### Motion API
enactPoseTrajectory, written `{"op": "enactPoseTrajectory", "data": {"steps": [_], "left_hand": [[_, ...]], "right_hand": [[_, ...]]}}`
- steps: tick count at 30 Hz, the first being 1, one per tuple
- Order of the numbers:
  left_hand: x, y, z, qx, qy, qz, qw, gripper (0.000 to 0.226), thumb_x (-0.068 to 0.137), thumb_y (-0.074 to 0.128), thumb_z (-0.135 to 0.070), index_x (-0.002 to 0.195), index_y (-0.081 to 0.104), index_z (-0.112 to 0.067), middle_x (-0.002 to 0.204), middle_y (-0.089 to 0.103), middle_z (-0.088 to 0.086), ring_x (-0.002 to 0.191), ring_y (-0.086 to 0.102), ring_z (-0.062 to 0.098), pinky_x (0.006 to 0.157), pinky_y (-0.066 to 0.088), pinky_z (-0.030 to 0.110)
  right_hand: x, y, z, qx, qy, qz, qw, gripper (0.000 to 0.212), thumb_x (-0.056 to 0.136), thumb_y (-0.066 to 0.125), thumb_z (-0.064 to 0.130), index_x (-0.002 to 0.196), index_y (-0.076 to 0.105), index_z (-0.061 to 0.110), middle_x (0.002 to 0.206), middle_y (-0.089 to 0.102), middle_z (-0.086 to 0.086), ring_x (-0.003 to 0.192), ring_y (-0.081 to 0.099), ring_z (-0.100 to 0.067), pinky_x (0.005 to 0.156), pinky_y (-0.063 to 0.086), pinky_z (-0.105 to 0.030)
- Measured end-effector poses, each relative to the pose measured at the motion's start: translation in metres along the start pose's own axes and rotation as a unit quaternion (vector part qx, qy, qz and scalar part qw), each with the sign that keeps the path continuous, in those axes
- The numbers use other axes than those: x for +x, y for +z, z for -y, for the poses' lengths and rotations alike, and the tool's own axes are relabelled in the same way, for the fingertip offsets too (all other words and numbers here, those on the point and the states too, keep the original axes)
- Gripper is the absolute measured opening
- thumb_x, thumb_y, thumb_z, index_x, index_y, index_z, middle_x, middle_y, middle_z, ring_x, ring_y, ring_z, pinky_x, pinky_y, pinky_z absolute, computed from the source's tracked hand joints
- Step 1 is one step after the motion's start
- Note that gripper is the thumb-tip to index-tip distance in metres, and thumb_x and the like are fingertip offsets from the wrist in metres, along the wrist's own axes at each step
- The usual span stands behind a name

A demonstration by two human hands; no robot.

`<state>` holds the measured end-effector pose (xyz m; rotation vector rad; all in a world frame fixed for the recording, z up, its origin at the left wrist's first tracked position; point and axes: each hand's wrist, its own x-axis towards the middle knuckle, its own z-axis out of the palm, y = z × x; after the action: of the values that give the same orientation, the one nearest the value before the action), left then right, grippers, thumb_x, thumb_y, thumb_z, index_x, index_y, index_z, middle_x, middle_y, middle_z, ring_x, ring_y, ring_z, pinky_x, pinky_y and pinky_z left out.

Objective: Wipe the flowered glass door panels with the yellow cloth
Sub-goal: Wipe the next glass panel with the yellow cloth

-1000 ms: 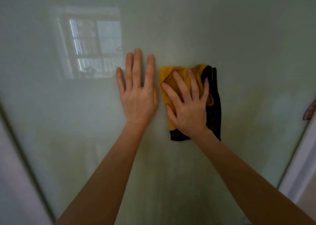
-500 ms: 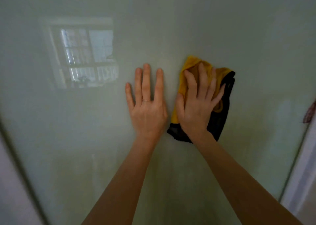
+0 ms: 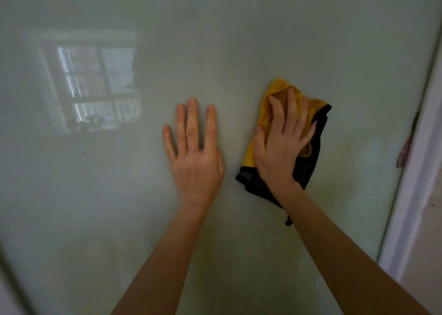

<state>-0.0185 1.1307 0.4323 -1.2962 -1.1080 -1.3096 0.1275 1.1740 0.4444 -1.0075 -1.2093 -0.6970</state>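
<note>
Currently, left hand (image 3: 196, 161) flat on the pale green glass door panel (image 3: 239, 39), grip spread and holding nothing, right hand (image 3: 279, 147) just right of it, fingers spread, pressing the yellow cloth (image 3: 278, 86) to the glass, window reflection (image 3: 95, 85) far left, white door frame (image 3: 416, 171) right.

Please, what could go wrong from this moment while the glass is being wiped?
1. The bare left hand rests flat on the glass panel, so it may leave prints on it.
2. The yellow cloth is bunched under the right hand, and its dark end hangs loose; it may slip or wipe unevenly.
</note>
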Motion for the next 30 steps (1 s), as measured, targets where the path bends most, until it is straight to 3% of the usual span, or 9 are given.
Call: {"op": "enactPoseTrajectory", "data": {"steps": [4,9,11,14,16,19,22,25,30], "left_hand": [[0.001,0.0,0.002,-0.003,0.005,0.001,1.0,0.051,0.102,0.034,-0.014,0.152,0.045,-0.016,0.158,0.037,0.018,0.149,0.032,0.033,0.122,0.02,0.054],[0.0,0.0,-0.005,-0.002,-0.018,-0.003,1.0,0.056,0.096,0.037,-0.01,0.151,0.046,-0.013,0.159,0.035,0.018,0.15,0.028,0.032,0.122,0.018,0.054],[0.001,0.003,-0.016,-0.003,-0.051,-0.004,0.999,0.06,0.092,0.039,-0.008,0.151,0.044,-0.009,0.159,0.034,0.019,0.15,0.027,0.034,0.123,0.015,0.054],[-0.001,0.012,-0.041,-0.017,-0.04,0.004,0.999,0.061,0.091,0.042,-0.004,0.151,0.044,-0.007,0.159,0.034,0.021,0.15,0.027,0.034,0.123,0.015,0.053],[-0.005,0.019,-0.059,-0.031,-0.019,0.011,0.999,0.061,0.09,0.043,-0.001,0.151,0.046,-0.01,0.159,0.034,0.02,0.15,0.027,0.035,0.124,0.014,0.052],[-0.003,0.026,-0.079,-0.024,-0.051,0.006,0.998,0.062,0.09,0.042,0.003,0.151,0.044,-0.009,0.159,0.033,0.021,0.151,0.026,0.035,0.124,0.013,0.053],[0.004,0.034,-0.093,-0.027,-0.038,0.017,0.999,0.056,0.096,0.042,0.0,0.151,0.045,-0.008,0.159,0.033,0.023,0.15,0.026,0.036,0.123,0.013,0.054],[0.008,0.042,-0.106,-0.033,-0.023,0.011,0.999,0.043,0.109,0.032,-0.017,0.148,0.049,-0.008,0.157,0.036,0.025,0.149,0.029,0.037,0.122,0.019,0.054],[0.002,0.05,-0.122,-0.019,-0.04,0.009,0.999,0.058,0.094,0.035,0.002,0.151,0.042,-0.005,0.159,0.032,0.023,0.151,0.025,0.037,0.123,0.016,0.054]], "right_hand": [[-0.019,-0.003,0.014,0.02,-0.15,0.034,0.988,0.048,0.1,0.049,0.035,0.147,0.043,0.026,0.161,0.038,-0.011,0.151,0.029,-0.04,0.118,0.015,-0.069],[-0.049,-0.015,-0.06,0.04,-0.347,0.082,0.933,0.051,0.092,0.06,0.034,0.142,0.051,0.032,0.159,0.042,-0.005,0.153,0.027,-0.03,0.12,0.018,-0.065],[-0.044,-0.019,-0.097,0.03,-0.338,0.082,0.937,0.05,0.09,0.059,0.034,0.14,0.052,0.032,0.156,0.041,-0.005,0.152,0.027,-0.031,0.12,0.016,-0.064],[-0.019,-0.018,-0.118,0.03,-0.202,0.051,0.978,0.045,0.094,0.052,0.035,0.138,0.05,0.026,0.155,0.04,-0.009,0.148,0.032,-0.037,0.118,0.016,-0.067],[0.0,-0.015,-0.105,0.026,-0.104,0.016,0.994,0.047,0.092,0.052,0.03,0.138,0.049,0.023,0.156,0.043,-0.012,0.148,0.034,-0.039,0.119,0.016,-0.067],[0.012,-0.012,-0.077,0.027,-0.05,-0.004,0.998,0.051,0.09,0.054,0.026,0.141,0.049,0.023,0.158,0.044,-0.012,0.149,0.033,-0.04,0.119,0.016,-0.068],[-0.002,-0.016,-0.082,0.043,-0.153,0.026,0.987,0.051,0.093,0.058,0.027,0.143,0.048,0.025,0.159,0.042,-0.01,0.149,0.032,-0.039,0.118,0.017,-0.07],[-0.02,-0.022,-0.114,0.088,-0.302,0.074,0.946,0.051,0.091,0.063,0.025,0.141,0.053,0.027,0.158,0.041,-0.005,0.15,0.034,-0.033,0.119,0.018,-0.067],[-0.004,-0.03,-0.175,0.081,-0.326,0.071,0.939,0.05,0.088,0.064,0.026,0.138,0.056,0.029,0.156,0.046,-0.006,0.149,0.036,-0.031,0.121,0.016,-0.063]]}}
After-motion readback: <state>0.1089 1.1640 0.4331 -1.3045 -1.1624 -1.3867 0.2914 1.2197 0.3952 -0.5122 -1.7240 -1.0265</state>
